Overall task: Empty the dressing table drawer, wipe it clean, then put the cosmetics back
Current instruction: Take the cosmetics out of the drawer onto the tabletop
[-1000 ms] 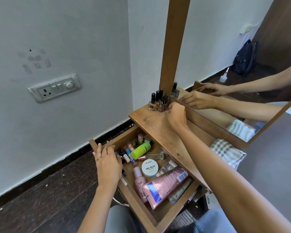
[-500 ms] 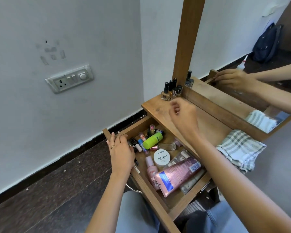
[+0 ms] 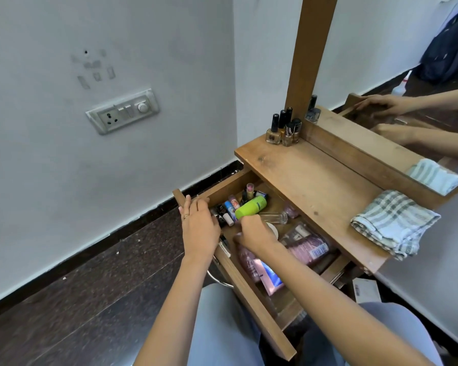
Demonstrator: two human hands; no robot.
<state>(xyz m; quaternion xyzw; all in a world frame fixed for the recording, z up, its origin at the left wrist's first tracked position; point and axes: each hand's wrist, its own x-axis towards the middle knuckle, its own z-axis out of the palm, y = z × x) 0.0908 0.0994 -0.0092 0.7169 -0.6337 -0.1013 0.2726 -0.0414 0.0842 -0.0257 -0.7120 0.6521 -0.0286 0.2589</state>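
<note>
As left hand (image 3: 200,228) stays on drawer (image 3: 262,313), right hand (image 3: 257,233) — now among cosmetics (image 3: 250,206).

Your left hand (image 3: 200,229) lies flat, fingers toward 11 o'clock; your right hand (image 3: 257,233), at its 3 o'clock, curls downward.

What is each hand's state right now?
Left hand: open, fingers resting on the drawer front's edge.
Right hand: inside the drawer, fingers curled over the cosmetics; whether it holds one cannot be told.
</note>
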